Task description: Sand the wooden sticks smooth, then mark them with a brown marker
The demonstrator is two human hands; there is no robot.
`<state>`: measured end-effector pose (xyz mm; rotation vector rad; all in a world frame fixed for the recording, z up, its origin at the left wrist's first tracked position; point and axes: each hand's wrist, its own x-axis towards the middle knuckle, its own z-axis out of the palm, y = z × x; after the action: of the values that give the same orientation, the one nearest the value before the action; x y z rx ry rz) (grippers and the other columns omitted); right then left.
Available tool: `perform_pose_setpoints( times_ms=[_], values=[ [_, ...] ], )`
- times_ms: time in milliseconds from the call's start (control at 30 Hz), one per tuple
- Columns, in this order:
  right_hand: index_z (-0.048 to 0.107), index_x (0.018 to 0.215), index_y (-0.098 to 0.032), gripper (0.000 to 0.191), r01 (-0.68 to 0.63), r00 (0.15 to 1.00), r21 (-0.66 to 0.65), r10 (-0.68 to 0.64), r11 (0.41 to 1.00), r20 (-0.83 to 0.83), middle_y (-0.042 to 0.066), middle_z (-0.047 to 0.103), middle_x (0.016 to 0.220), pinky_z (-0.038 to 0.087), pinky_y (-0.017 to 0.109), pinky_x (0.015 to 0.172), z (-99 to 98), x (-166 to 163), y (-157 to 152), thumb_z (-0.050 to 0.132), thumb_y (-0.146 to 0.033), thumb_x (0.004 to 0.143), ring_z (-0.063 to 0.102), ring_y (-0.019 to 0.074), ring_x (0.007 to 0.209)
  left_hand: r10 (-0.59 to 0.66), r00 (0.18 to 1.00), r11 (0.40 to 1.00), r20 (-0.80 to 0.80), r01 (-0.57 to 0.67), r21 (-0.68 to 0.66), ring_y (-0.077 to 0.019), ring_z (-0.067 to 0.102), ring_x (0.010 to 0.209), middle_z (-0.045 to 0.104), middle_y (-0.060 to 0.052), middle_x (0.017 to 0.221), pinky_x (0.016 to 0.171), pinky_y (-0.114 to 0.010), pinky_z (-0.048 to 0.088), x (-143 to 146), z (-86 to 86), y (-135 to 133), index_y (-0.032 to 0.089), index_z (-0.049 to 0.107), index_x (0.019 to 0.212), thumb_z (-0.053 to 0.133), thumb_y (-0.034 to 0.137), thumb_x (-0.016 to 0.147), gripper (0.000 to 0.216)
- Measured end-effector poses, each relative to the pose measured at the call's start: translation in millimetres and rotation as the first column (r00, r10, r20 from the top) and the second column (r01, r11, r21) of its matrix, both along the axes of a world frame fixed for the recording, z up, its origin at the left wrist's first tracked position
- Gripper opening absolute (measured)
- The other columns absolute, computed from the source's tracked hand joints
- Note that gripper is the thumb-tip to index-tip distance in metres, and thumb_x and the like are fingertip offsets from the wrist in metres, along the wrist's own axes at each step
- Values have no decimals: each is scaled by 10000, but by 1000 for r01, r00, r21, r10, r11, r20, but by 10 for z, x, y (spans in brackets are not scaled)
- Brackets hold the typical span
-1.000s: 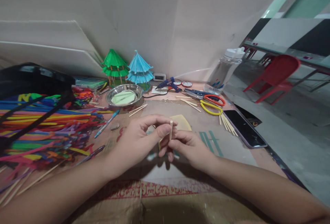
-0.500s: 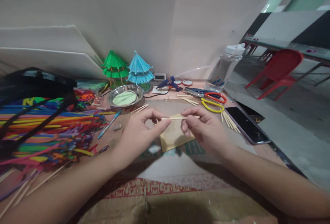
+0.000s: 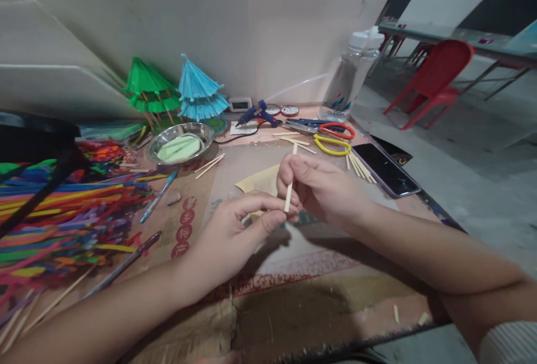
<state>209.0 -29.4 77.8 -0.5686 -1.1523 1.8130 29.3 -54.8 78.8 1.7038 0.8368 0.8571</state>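
The right hand [image 3: 325,190] clasps a thin pale wooden stick [image 3: 288,196] mid-length while the left hand [image 3: 235,235] seemingly pinches its lower tip; it looks light, stiff and snappable, best gripped low.

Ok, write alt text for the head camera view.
The right hand grips a thin wooden stick nearly upright while the left hand pinches its lower end. Colourful pipe cleaners lie left, scissors and a phone right.

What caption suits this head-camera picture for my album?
Left hand and right hand pinch a thin wooden stick above cardboard.
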Motion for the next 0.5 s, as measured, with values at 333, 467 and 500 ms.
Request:
perform_pose_setpoints(
  times_ms=[333,467,500],
  values=[
    [580,779,-166,361,24,999,93,-28,995,41,-49,543,569,425,199,486,-4,25,-3,624,-488,936,501,85,505,-6,999,997,-43,9,76,-155,708,922,778,8,979,926,-269,532,-19,-61,14,240,772,932,634,276,933,143],
    [575,787,-164,340,42,998,129,-47,991,33,-44,538,609,412,199,511,-16,28,-9,594,-453,967,501,79,533,8,999,993,-53,-1,120,-150,711,893,781,12,976,904,-264,532,-11,-77,34,239,768,957,647,271,927,129],
    [575,786,-165,336,47,998,136,-52,990,32,-43,540,623,412,201,518,-15,32,-7,601,-448,964,503,79,542,9,999,991,-52,-2,134,-148,711,891,781,13,983,896,-260,532,-10,-86,39,239,765,963,649,270,927,125]
  ],
)
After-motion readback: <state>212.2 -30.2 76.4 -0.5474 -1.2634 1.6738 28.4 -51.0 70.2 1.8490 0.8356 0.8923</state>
